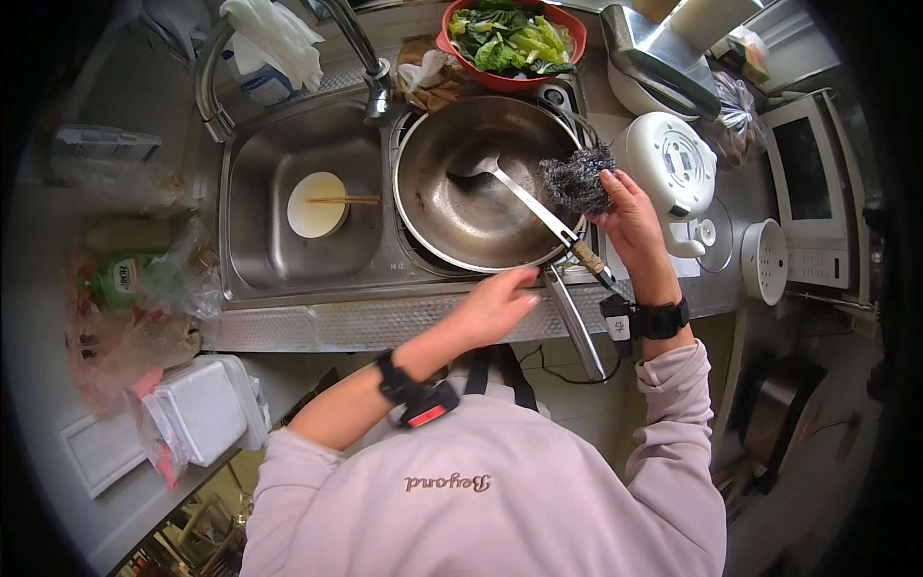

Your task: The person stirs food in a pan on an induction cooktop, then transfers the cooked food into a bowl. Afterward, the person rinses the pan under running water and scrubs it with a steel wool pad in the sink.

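Observation:
My right hand (629, 213) grips a steel wool scourer (579, 177) above the right rim of a large metal wok (461, 216). A metal spatula (528, 197) rests in the wok, its wrapped handle reaching past the rim at lower right. The wok's long metal handle (575, 324) points towards me over the counter edge. Just below the wok's front rim is my left hand (501, 306), holding nothing, with its fingers partly bent and apart. To the left, a white bowl (317, 222) with wooden chopsticks (353, 200) stands in the steel sink (249, 252).
A red colander (497, 78) of leafy greens stands behind the wok. The faucet (378, 90) arches over the sink. At right are an upturned white appliance (667, 164), a glass lid (717, 241), a white perforated container (764, 261) and a microwave (815, 195). Plastic bags (137, 339) lie at left.

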The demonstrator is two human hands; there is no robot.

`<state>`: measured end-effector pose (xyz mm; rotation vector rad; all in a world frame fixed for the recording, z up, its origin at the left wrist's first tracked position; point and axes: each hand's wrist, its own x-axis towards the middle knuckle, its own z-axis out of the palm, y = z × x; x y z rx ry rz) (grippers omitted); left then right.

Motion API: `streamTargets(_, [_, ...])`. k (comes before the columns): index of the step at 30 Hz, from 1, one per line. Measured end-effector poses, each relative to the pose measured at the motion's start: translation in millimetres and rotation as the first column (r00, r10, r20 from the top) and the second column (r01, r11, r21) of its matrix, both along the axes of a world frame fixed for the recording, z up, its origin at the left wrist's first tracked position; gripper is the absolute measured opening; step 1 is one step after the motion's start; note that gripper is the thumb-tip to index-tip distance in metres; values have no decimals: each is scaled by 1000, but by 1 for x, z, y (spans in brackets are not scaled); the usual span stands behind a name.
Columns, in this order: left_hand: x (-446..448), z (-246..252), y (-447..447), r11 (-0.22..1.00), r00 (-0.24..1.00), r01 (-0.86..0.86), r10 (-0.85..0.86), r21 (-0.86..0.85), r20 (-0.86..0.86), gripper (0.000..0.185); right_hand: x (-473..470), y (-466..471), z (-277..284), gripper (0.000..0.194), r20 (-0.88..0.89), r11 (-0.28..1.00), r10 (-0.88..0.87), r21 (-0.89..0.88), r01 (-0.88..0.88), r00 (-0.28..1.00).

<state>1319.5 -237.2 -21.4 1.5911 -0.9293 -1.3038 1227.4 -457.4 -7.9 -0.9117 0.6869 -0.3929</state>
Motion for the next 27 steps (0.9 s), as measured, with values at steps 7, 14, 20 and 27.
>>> streamTargets(7, [-54,-20,-88,955,995,68,-42,288,-95,78,-16,-7,9,28,46,993,-35,110,29,998])
streamTargets(14, [-66,-48,-115,951,869,-245,301,187,-393,56,-18,3,30,24,71,992,-52,120,43,996])
streamTargets(20, [-74,-40,-94,891,882,-439,452,118,-131,34,-20,-1,46,27,73,997,-11,74,5,997])
streamTargets(27, [21,5,18,982,766,-116,185,150,-616,29,-9,-8,42,29,38,997,57,56,-59,998])
